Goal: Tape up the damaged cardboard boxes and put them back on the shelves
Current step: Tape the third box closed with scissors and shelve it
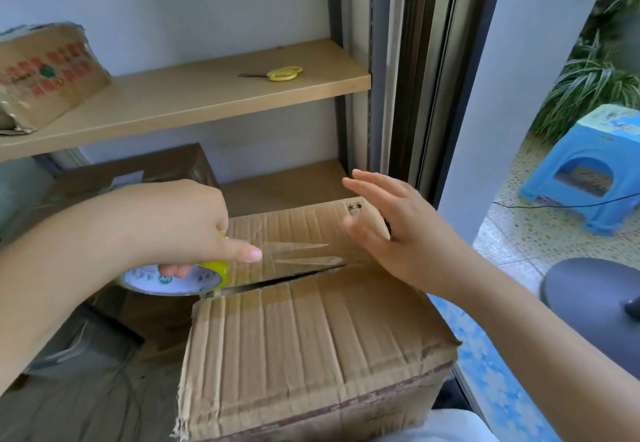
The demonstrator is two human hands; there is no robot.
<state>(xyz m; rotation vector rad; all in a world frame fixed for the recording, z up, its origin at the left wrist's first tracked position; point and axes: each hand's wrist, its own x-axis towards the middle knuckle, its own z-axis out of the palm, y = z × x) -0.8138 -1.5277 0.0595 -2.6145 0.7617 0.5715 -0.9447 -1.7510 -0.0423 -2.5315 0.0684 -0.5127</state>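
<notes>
A worn cardboard box (311, 344) sits in front of me with its two top flaps meeting at a gaping seam (287, 277). My left hand (180, 223) grips a roll of clear tape with a yellow-and-white core (173, 280) at the seam's left end, index finger stretched out over the flap. A strip of clear tape (298, 254) runs from the roll across the far flap. My right hand (384, 223) hovers flat with straight fingers over the far right corner of the box, holding nothing.
A wooden shelf (207, 95) holds yellow-handled scissors (282, 73) and a printed, crumpled carton (45, 74) at its left end. Another box (138, 171) stands on the lower shelf behind. A blue plastic stool (588, 167) and plants lie beyond the doorway at right.
</notes>
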